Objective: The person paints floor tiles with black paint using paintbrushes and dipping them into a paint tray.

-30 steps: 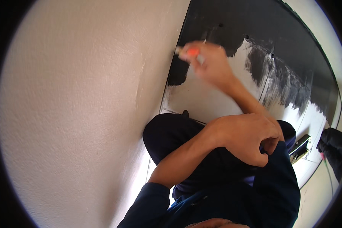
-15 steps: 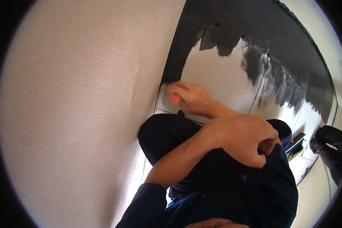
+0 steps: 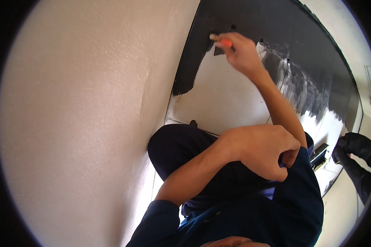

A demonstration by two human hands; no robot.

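Note:
My right hand (image 3: 242,52) reaches up to a wall panel and grips a small paintbrush (image 3: 221,42) with an orange handle. The bristles touch the panel where black paint (image 3: 251,20) meets the bare white area (image 3: 222,96). Black covers the panel's top and left edge, and streaky grey-black strokes (image 3: 301,84) run along the right. My left hand (image 3: 259,153) is curled, its fingers closed on the dark blue sleeve (image 3: 294,171) of my right arm near the elbow.
A cream textured wall (image 3: 82,123) fills the left side. My knee in dark trousers (image 3: 179,146) is pressed near the panel's lower edge. A small dark tray-like object (image 3: 319,154) and a black shape (image 3: 356,150) lie at the right on the pale floor.
My right hand swept the brush down to the panel's lower left edge, then back up to the top. The black edge strip has grown longer. The left hand has stayed put.

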